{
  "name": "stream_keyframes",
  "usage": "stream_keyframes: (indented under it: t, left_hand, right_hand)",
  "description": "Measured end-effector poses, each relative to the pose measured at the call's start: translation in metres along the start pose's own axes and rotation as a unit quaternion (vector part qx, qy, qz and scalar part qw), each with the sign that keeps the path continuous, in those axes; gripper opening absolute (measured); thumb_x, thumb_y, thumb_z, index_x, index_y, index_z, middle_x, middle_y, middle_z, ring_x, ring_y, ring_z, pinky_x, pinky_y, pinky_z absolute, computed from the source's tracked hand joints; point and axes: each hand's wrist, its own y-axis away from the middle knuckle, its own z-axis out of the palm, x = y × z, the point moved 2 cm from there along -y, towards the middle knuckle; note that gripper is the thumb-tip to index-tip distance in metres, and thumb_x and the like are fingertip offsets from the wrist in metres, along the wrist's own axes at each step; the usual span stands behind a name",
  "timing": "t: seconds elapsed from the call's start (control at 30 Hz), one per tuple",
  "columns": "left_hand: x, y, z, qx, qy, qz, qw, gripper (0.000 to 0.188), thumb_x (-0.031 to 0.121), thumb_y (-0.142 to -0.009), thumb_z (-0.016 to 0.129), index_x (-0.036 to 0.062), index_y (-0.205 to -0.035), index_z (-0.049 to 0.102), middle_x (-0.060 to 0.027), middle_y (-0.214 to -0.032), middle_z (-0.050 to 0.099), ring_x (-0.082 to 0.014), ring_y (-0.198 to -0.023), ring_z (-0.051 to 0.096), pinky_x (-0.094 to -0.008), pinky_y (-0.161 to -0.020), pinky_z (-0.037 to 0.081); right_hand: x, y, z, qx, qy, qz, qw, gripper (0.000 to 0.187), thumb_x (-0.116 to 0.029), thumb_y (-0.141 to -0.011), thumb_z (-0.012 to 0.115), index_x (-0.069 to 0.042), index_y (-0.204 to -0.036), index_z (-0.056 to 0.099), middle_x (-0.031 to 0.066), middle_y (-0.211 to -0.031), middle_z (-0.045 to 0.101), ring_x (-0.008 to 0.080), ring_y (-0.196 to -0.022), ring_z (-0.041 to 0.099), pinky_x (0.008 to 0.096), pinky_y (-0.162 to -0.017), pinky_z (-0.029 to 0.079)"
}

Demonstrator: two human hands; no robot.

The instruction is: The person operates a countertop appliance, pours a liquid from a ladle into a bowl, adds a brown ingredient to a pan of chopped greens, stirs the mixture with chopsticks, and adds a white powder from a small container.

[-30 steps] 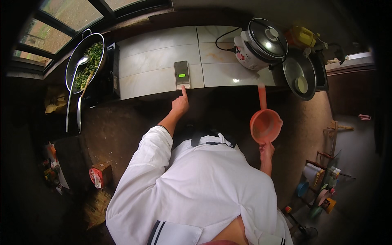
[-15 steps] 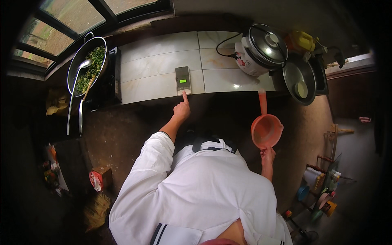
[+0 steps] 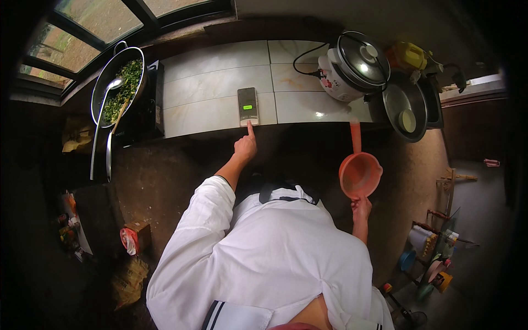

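My left hand (image 3: pixel 245 147) stretches its index finger to the lower end of a smartphone (image 3: pixel 248 110), which lies on the tiled counter and shows a small green patch on its dark screen. The fingertip appears to touch the phone; the other fingers are curled, and nothing is held. Off to the right, my right hand (image 3: pixel 361 207) grips the near rim of an orange-red plastic water dipper (image 3: pixel 360 175). The dipper is held in front of the counter, its bowl facing up and its handle pointing away toward the counter edge. Some of the right hand's fingers are hidden under the rim.
At the left, a pan (image 3: pixel 125 88) of chopped greens, with a metal ladle (image 3: pixel 98 129) in it, sits on a black stove (image 3: pixel 156 99). A rice cooker (image 3: pixel 346 74), a metal basin (image 3: pixel 393 113) and a yellow jug (image 3: pixel 410 55) stand at the right. A cardboard box (image 3: pixel 142 235) rests on the floor.
Both hands keep practically the same pose, the left index finger at the phone and the right hand on the dipper. The view has shifted very slightly.
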Motion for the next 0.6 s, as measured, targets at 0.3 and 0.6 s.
stream_keyframes:
  t: [0.3, 0.6]
  left_hand:
    - [0.001, 0.002, -0.004, 0.001, -0.002, 0.003, 1.0, 0.096, 0.009, -0.087, 0.056, 0.0004, -0.157, -0.009, -0.0248, -0.098, 0.072, -0.038, -0.085, 0.072, -0.0483, -0.076, 0.056]
    - [0.0, 0.001, -0.002, 0.013, -0.004, 0.007, 1.0, 0.096, 0.009, -0.086, 0.057, 0.0002, -0.157, -0.008, -0.0245, -0.097, 0.072, -0.0377, -0.085, 0.072, -0.0485, -0.076, 0.057]
  right_hand:
    - [-0.002, 0.01, 0.008, 0.004, -0.012, -0.005, 1.0, 0.014, -0.019, -0.095, 0.063, -0.007, -0.089, 0.062, 0.0031, -0.072, 0.062, 0.01, -0.06, 0.057, 0.0219, -0.052, 0.045]
    - [0.001, 0.006, 0.004, 0.001, -0.016, -0.008, 1.0, 0.014, -0.019, -0.096, 0.062, -0.006, -0.09, 0.063, 0.0027, -0.073, 0.061, 0.0098, -0.06, 0.056, 0.0217, -0.052, 0.045]
